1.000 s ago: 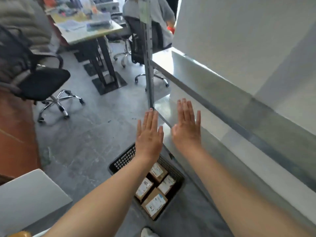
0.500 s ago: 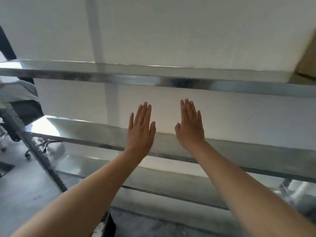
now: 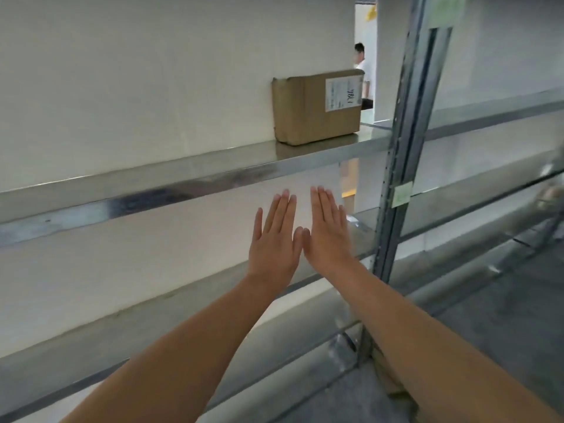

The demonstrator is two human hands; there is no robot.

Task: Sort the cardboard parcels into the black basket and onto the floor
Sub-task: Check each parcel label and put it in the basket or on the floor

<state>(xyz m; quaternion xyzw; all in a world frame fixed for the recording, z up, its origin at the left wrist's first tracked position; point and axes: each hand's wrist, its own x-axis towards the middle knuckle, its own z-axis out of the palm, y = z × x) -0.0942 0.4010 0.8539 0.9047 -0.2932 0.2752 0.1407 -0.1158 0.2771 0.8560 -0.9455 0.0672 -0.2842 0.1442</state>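
**Head view.** The left hand (image 3: pixel 273 239) and the right hand (image 3: pixel 328 233) are held out side by side with their backs to the camera. The fingers are straight, close together and point up and away. Neither hand holds or touches anything. The two thumbs lie next to each other at the middle; whether they touch cannot be told. The fingertips of both hands end just below the front edge of the upper shelf (image 3: pixel 183 184), a metal board running along a pale wall (image 3: pixel 137 71).

The cardboard parcel (image 3: pixel 316 106) stands on this upper shelf, near its right end. It is above the hands and slightly to their right, apart from the fingertips, with the shelf edge between them. A white label (image 3: pixel 343 91) covers the right part of its front face, with the print turned sideways. The parcel's left edge is creased.

A lower shelf (image 3: pixel 152 315) passes behind the forearms. A perforated upright post (image 3: pixel 399 166) rises just right of the parcel and carries a pale green note (image 3: pixel 403 193). In the gap between parcel and post, a distant person (image 3: pixel 363 65) in a white top is visible. The grey floor (image 3: pixel 503 315) shows at lower right.
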